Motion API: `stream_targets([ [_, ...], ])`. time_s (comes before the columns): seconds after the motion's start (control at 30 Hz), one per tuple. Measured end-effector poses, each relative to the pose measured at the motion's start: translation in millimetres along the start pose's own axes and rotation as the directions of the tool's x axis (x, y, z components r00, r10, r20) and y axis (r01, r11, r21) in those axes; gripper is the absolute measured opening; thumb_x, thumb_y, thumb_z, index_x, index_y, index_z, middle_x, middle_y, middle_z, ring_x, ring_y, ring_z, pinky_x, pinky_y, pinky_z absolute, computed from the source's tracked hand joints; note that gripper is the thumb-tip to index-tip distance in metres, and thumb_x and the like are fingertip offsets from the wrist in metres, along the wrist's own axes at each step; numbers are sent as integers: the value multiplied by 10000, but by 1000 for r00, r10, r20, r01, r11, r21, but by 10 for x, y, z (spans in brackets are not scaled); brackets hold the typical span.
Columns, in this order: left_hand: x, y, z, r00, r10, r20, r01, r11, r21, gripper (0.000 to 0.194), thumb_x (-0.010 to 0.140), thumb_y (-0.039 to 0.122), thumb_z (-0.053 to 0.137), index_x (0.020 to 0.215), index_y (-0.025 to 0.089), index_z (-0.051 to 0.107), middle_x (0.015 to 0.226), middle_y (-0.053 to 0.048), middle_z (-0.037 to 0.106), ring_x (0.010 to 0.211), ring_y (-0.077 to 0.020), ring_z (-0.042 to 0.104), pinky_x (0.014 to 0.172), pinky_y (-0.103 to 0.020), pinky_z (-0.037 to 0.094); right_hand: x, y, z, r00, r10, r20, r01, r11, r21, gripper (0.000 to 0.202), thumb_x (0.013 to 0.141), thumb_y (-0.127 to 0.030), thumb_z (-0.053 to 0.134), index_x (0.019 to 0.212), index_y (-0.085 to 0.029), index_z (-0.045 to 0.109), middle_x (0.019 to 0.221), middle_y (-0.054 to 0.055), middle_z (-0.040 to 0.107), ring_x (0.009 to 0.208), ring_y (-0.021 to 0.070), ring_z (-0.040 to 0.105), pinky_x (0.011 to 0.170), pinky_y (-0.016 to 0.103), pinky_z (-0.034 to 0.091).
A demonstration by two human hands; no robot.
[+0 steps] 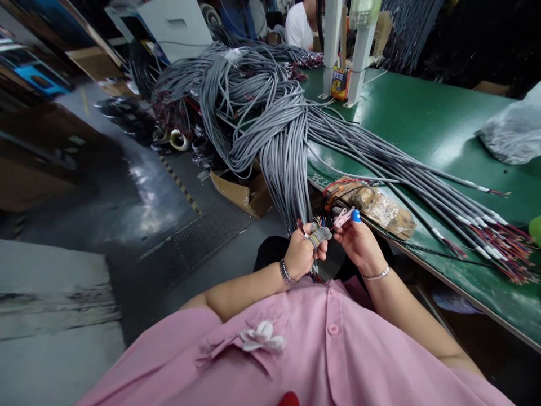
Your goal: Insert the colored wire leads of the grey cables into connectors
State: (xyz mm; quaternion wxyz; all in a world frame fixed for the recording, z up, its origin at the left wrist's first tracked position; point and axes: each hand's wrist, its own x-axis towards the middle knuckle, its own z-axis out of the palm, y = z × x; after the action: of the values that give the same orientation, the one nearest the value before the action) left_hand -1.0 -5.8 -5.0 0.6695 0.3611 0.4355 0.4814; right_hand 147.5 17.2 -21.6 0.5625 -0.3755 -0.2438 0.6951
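Wires point(320, 221) in Grip Beside Green Tabletop point(414, 118)

A person's left hand point(302, 251) closes around the coloured wires, in front of a pink shirt point(310, 332) and just off the tabletop's edge, while the right hand point(360, 245) pinches a small pink tool point(342, 218) next to them. Grey cables point(289, 163) drape down towards the left hand. Work looks partway along: a batch of cable ends point(502, 248) lies on the tabletop, cores already bared, while those in hand appear unfinished; the hanging bundle's state cannot be told.
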Motion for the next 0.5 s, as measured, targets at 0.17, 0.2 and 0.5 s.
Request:
stream_targets([
  [0.17,20,-28,4,1000,-4,-16,4,1000,20,366,709,476,711,681,167,518,495,41,575,338,-66,498,330,-174,275,27,22,9,999,-31,-37,32,999,37,333,723,-546,742,806,-231,678,774,6,659,663,130,553,601,247,495],
  [0.2,26,-39,3,1000,-5,-17,6,1000,29,367,712,475,710,679,167,514,491,41,573,337,-67,498,329,-173,270,30,28,9,999,-37,-38,39,998,45,322,723,-535,747,801,-231,678,770,3,657,661,129,551,604,247,495],
  [0.5,24,-80,-26,1000,-12,-11,13,999,45,392,713,469,723,650,176,470,496,40,575,340,-70,499,335,-180,273,8,74,-42,999,40,11,-41,990,133,398,754,-628,667,778,-231,648,820,13,678,697,137,602,612,253,508],
])
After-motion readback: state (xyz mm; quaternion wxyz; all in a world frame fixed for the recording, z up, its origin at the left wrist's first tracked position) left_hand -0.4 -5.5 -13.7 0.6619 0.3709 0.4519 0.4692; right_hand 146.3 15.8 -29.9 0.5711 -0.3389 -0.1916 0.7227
